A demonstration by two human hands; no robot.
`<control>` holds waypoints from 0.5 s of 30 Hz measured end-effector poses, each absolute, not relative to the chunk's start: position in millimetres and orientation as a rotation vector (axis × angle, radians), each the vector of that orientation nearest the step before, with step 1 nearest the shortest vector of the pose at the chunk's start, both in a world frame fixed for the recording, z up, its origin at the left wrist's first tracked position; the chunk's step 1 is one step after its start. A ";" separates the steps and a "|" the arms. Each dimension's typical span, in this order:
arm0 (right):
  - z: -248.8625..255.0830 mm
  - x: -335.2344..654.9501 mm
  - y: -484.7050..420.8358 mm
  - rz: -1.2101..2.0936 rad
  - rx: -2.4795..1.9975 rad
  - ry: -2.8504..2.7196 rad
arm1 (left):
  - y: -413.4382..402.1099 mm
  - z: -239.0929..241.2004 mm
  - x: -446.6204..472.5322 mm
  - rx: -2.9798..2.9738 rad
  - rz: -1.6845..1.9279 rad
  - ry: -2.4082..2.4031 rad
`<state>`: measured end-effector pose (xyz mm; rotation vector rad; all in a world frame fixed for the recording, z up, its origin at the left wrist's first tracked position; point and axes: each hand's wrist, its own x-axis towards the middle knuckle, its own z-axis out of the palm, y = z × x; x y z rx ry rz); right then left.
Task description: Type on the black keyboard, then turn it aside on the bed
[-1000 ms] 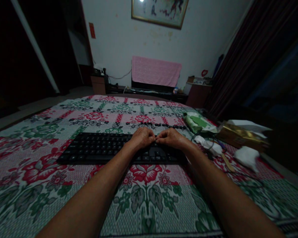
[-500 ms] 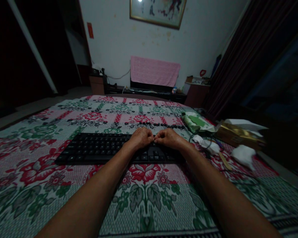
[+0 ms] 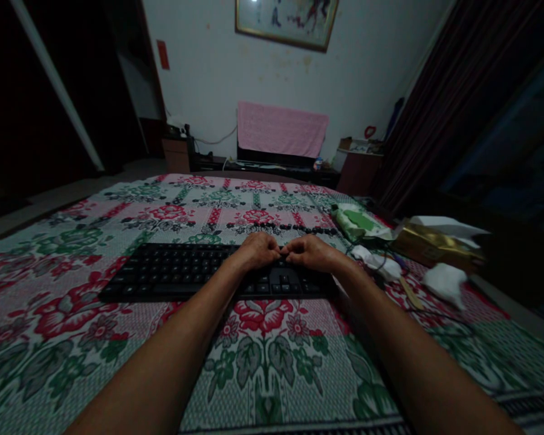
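Note:
A black computer keyboard point(image 3: 172, 273) lies flat on the flowered cloth. Over its right part, my left hand point(image 3: 257, 249) is closed with the fingertips pinched together. My right hand point(image 3: 310, 252) is closed in a similar pinch, and the fingertips of both hands nearly meet above the upper rows of keys. Whatever is between the fingers is too small and dark to make out. Just beyond the hands runs a line of small black pieces point(image 3: 315, 230) that look like loose keycaps. The hands and wrists hide part of the keys.
To the right are a green and white tissue pack point(image 3: 360, 223), a gold box point(image 3: 428, 244), crumpled white tissue point(image 3: 445, 283), a flat wooden stick point(image 3: 410, 293) and a dark cable. A pink cloth point(image 3: 281, 128) drapes over something by the far wall.
Both hands stay over the same spot on the keyboard. The right fingertips have shifted very slightly; nothing else visibly differs.

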<state>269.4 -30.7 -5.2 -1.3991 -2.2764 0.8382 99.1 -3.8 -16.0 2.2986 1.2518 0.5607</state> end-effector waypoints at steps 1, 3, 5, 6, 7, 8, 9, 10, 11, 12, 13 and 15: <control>-4.1 270.0 -31.2 0.835 -1.393 -2.283 | -4.1 -15.3 99.1 2.290 0.556 1.255; -3.5 269.6 -31.5 0.790 -1.410 -2.272 | -4.4 -13.8 98.8 2.289 0.543 1.265; -4.5 267.7 -31.3 0.740 -1.444 -2.251 | -4.0 -12.5 98.0 2.304 0.531 1.258; -5.1 266.5 -31.3 0.718 -1.463 -2.242 | -3.4 -12.2 97.5 2.314 0.528 1.250; -5.7 265.3 -31.4 0.699 -1.480 -2.235 | -2.6 -12.4 97.0 2.316 0.526 1.243; -6.1 264.3 -31.6 0.688 -1.492 -2.233 | -1.7 -13.0 96.5 2.309 0.527 1.236; -6.3 263.4 -31.9 0.680 -1.500 -2.232 | -0.5 -14.0 96.1 2.296 0.532 1.229; -6.3 262.9 -32.2 0.672 -1.504 -2.232 | 0.6 -15.3 95.7 2.277 0.540 1.221; -6.3 262.5 -32.6 0.667 -1.502 -2.231 | 1.8 -16.6 95.4 2.255 0.547 1.214; -6.2 262.4 -32.9 0.662 -1.498 -2.230 | 2.7 -17.8 95.1 2.235 0.551 1.207; -6.1 262.5 -33.1 0.656 -1.495 -2.228 | 3.3 -18.6 94.9 2.222 0.556 1.201; -6.5 263.0 -33.1 0.646 -1.488 -2.227 | 3.2 -18.5 94.7 2.216 0.558 1.204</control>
